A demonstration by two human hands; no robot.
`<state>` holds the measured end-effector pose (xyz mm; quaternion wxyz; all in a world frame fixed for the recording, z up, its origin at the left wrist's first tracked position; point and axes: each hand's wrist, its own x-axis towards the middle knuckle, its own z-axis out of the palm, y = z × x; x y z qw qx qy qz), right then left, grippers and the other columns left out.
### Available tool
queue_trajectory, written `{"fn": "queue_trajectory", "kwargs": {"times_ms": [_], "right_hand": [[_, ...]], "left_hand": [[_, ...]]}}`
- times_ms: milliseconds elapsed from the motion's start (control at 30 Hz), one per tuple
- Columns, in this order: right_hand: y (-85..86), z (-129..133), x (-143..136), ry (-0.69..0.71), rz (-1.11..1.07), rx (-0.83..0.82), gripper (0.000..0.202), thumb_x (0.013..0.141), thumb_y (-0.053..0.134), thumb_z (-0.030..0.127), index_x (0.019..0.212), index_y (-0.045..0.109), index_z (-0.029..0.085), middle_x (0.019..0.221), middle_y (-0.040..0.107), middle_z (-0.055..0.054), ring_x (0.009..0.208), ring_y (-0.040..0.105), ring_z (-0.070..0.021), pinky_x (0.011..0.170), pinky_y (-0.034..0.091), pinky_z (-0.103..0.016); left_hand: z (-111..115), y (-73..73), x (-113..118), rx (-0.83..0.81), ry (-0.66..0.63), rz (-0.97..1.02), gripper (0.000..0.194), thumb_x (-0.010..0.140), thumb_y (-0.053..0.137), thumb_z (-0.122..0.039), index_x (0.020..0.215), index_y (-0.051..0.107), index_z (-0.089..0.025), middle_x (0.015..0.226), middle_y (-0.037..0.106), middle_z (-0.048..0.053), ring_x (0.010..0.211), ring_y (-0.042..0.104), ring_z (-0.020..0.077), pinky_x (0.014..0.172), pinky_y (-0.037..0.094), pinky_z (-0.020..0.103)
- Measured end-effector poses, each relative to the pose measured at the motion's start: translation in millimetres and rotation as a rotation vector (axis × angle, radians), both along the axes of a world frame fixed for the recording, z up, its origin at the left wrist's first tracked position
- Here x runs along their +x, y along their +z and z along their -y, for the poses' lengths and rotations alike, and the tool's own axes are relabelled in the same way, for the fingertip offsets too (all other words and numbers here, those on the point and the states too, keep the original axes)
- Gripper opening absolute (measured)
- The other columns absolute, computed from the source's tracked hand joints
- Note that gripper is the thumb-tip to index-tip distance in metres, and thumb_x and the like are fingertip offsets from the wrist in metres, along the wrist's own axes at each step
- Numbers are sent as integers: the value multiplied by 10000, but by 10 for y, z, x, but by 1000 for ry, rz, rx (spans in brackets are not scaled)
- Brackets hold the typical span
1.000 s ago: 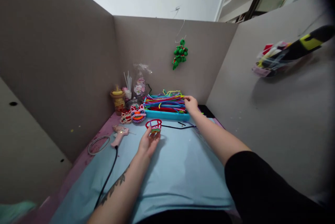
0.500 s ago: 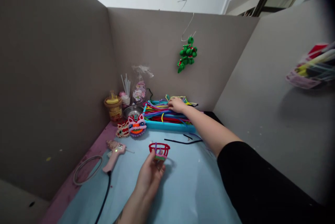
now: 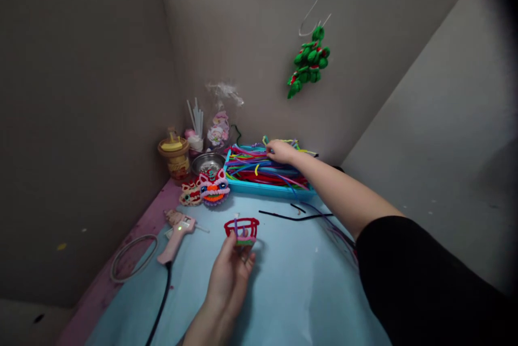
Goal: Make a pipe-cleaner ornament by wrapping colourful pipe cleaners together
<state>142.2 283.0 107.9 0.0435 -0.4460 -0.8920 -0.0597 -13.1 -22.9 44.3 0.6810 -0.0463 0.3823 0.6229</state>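
Observation:
Near the middle of the blue-covered table, my left hand (image 3: 232, 268) holds a small red frame (image 3: 245, 222) with purple, pink and green parts at its lower edge. My right hand (image 3: 280, 151) reaches over the back of a blue tray (image 3: 263, 190) full of coloured pipe cleaners (image 3: 265, 167). Its fingers are closed together among the strands, and whatever lies between them is too small to make out. Two lion-like fuzzy heads, a pink and red one (image 3: 214, 188) and a paler one (image 3: 190, 194), lie left of the tray.
A pink glue gun (image 3: 177, 238) lies at the left, its dark cable running forward. Behind are a lidded cup (image 3: 176, 160), a metal bowl (image 3: 208, 162) and white sticks (image 3: 196, 119). Black strips (image 3: 295, 218) lie before the tray. A green ornament (image 3: 309, 62) hangs at the back panel.
The view has tilted down and turned left, so the pouch on the right panel is out of sight. My right hand stays at the tray's back, and my left hand keeps hold of the red frame.

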Motion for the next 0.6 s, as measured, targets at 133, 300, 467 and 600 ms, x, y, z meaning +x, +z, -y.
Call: {"fn": "queue_trajectory", "kwargs": {"times_ms": [133, 300, 467, 600], "right_hand": [[114, -64, 39, -75, -129, 103, 182, 841, 471, 247, 953, 597, 180, 943, 657, -86, 822, 587, -193, 669, 392, -250], [201, -86, 133, -98, -132, 121, 203, 858, 443, 248, 993, 587, 197, 947, 665, -77, 796, 585, -189, 634, 366, -246], [287, -17, 168, -60, -181, 151, 231, 875, 426, 266, 1028, 586, 202, 964, 668, -67, 810, 586, -177, 647, 368, -239], [331, 26, 175, -26, -145, 61, 243, 851, 494, 345, 1026, 608, 220, 939, 677, -40, 799, 586, -162, 650, 374, -221]], "left_hand": [[-9, 26, -33, -22, 22, 47, 132, 850, 526, -242, 808, 593, -136, 739, 641, 62, 671, 633, 157, 549, 491, 244], [-18, 30, -45, -23, 12, 89, 113, 840, 537, -234, 827, 593, -137, 747, 642, 67, 683, 635, 166, 572, 494, 254], [-23, 16, -38, -42, 0, 87, 104, 847, 516, -200, 848, 593, -130, 778, 647, 76, 680, 634, 165, 557, 491, 248], [2, 26, -33, -43, 3, 74, 100, 844, 515, -176, 825, 596, -121, 759, 646, 73, 658, 627, 159, 557, 499, 256]]}}
